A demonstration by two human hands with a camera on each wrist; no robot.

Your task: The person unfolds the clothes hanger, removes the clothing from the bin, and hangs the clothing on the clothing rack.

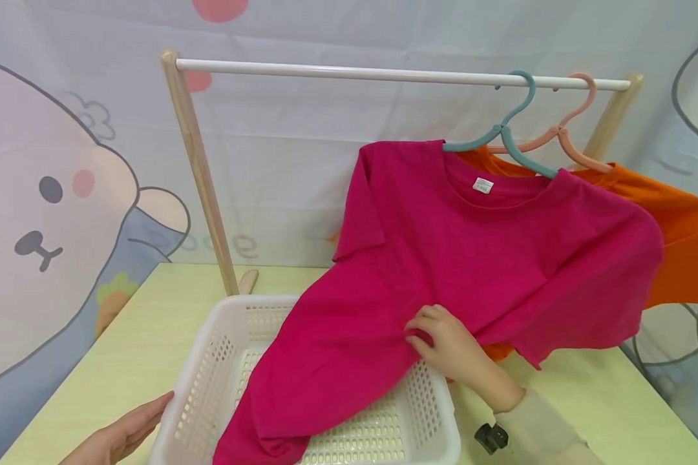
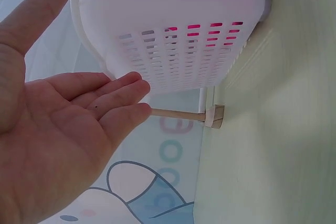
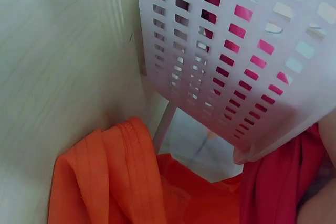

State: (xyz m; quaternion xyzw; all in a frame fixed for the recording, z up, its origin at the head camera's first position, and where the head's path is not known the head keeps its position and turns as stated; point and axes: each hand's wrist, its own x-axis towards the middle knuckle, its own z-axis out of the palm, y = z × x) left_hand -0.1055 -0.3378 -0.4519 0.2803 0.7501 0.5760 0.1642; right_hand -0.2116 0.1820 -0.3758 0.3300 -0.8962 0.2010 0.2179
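A magenta T-shirt [image 1: 395, 284] hangs from a teal hanger [image 1: 518, 142], its lower part draping down into a white plastic basket [image 1: 180, 361]. With thumb and fingers my right hand [image 1: 450, 345] pinches a fold of the shirt above the basket's right side. My left hand [image 1: 122, 429] is at the basket's left rim, fingertips against or very near it. In the left wrist view its fingers [image 2: 121, 95] are extended and hold nothing. Only an edge of the right hand [image 3: 320, 203] shows in the right wrist view, beside the magenta cloth.
Behind it an orange T-shirt [image 1: 686, 239] hangs on a pink hanger [image 1: 578, 145]. Both hangers hook over the white rod [image 1: 337, 70] of a wooden-legged rack [image 1: 200, 174]. The rack and basket stand on a pale yellow table [image 1: 93, 381]; a printed curtain [image 1: 302, 194] hangs behind.
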